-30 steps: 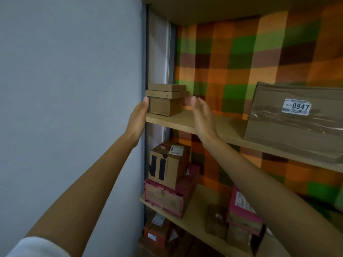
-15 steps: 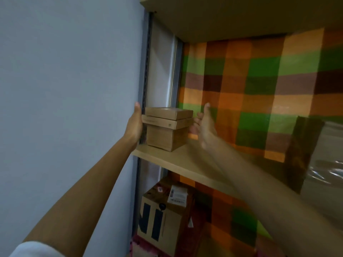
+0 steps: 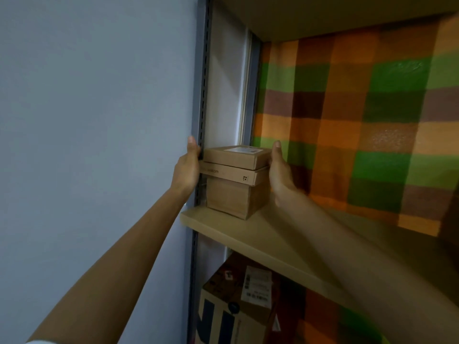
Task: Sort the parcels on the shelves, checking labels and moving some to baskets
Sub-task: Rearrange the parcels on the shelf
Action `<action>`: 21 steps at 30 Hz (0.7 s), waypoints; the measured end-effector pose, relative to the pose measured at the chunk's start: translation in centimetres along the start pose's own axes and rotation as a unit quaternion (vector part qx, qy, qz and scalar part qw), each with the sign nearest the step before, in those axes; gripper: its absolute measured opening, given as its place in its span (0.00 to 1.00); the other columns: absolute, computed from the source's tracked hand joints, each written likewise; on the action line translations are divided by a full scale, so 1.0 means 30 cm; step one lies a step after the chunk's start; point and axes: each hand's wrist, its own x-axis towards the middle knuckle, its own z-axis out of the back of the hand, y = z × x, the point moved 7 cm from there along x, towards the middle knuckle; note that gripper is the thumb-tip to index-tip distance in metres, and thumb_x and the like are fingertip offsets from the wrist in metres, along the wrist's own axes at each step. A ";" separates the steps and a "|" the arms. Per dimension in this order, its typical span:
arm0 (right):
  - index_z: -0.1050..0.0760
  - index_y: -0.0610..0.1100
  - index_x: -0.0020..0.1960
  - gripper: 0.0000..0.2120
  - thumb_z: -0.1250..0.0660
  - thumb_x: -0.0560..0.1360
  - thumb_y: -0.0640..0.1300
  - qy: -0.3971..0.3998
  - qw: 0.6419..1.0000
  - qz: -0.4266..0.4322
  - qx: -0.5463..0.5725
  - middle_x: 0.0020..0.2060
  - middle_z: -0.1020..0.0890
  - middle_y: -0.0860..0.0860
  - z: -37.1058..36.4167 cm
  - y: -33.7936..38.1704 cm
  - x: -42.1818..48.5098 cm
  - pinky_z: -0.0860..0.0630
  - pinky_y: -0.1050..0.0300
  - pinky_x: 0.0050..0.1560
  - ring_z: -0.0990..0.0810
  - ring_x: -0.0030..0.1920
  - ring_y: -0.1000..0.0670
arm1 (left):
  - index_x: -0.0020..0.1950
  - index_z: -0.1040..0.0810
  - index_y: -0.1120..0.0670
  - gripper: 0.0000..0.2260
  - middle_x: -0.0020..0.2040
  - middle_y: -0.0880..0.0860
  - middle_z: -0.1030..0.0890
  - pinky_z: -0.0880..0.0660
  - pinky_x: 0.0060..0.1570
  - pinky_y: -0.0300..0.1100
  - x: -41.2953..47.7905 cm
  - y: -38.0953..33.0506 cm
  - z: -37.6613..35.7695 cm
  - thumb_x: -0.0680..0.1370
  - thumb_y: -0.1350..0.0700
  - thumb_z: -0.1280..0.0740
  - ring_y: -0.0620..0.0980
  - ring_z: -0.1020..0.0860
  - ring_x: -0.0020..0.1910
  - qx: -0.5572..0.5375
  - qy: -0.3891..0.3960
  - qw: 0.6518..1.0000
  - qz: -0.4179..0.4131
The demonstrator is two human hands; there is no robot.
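Three small brown cardboard parcels stand stacked at the left end of a wooden shelf (image 3: 248,232). The top flat parcel (image 3: 236,157) carries a white label, a second flat parcel (image 3: 228,173) lies under it, and a taller box (image 3: 231,199) is at the bottom. My left hand (image 3: 186,170) presses against the left side of the two flat parcels, thumb up; its fingers are hidden behind the stack. My right hand (image 3: 278,167) lies flat against their right side, fingers straight.
A grey metal upright (image 3: 202,70) and a pale wall (image 3: 99,120) close off the left. A checked orange and green cloth (image 3: 360,120) backs the shelves. Another shelf board (image 3: 323,13) is overhead. Below stands a labelled carton with black lettering (image 3: 231,306).
Both hands have closed in on the stack; the right hand, apart from it before, now touches its right side. The view has risen and drawn closer, and the large wrapped parcel has left the frame.
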 end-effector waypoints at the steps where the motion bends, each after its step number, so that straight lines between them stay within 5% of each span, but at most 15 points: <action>1: 0.35 0.54 0.76 0.63 0.56 0.51 0.88 -0.003 1.000 -0.002 -0.011 0.71 0.28 0.49 0.000 -0.003 0.003 0.36 0.40 0.71 0.29 0.69 0.45 | 0.77 0.35 0.54 0.34 0.76 0.54 0.33 0.44 0.74 0.46 -0.002 -0.006 -0.011 0.82 0.36 0.60 0.52 0.36 0.76 0.001 0.004 1.000 -0.006; 4: 0.33 0.56 0.75 0.69 0.58 0.42 0.91 0.001 1.000 -0.006 -0.030 0.71 0.28 0.47 -0.015 -0.033 0.017 0.34 0.38 0.69 0.28 0.69 0.43 | 0.76 0.33 0.54 0.33 0.76 0.54 0.32 0.43 0.73 0.46 -0.011 -0.010 -0.030 0.83 0.37 0.60 0.51 0.35 0.75 -0.005 0.011 1.000 -0.002; 6: 0.32 0.55 0.74 0.66 0.56 0.46 0.91 0.006 1.000 -0.001 -0.028 0.70 0.27 0.47 -0.010 -0.003 -0.022 0.33 0.38 0.69 0.27 0.68 0.43 | 0.76 0.32 0.55 0.32 0.75 0.54 0.30 0.42 0.73 0.46 -0.018 -0.029 -0.034 0.83 0.38 0.59 0.51 0.34 0.74 -0.018 0.011 1.000 -0.001; 10: 0.30 0.49 0.72 0.33 0.39 0.75 0.69 0.022 1.000 -0.001 -0.008 0.63 0.23 0.47 0.019 0.085 -0.123 0.30 0.42 0.68 0.25 0.63 0.45 | 0.74 0.29 0.55 0.31 0.73 0.54 0.28 0.40 0.73 0.46 -0.058 -0.081 -0.045 0.83 0.38 0.57 0.52 0.30 0.72 -0.049 0.012 0.999 -0.018; 14: 0.29 0.50 0.69 0.18 0.36 0.80 0.51 0.004 0.999 -0.008 0.049 0.57 0.21 0.47 0.085 0.119 -0.176 0.23 0.48 0.57 0.21 0.54 0.48 | 0.71 0.26 0.55 0.30 0.70 0.54 0.24 0.38 0.72 0.47 -0.144 -0.133 -0.065 0.84 0.38 0.55 0.50 0.27 0.69 -0.078 0.024 0.996 -0.038; 21: 0.33 0.55 0.74 0.24 0.37 0.80 0.39 -0.021 0.989 0.078 0.127 0.63 0.21 0.53 0.264 0.200 -0.372 0.26 0.47 0.66 0.23 0.62 0.51 | 0.61 0.21 0.57 0.15 0.56 0.52 0.17 0.20 0.54 0.41 -0.315 -0.172 -0.099 0.83 0.48 0.39 0.48 0.18 0.55 -0.190 0.037 0.981 0.005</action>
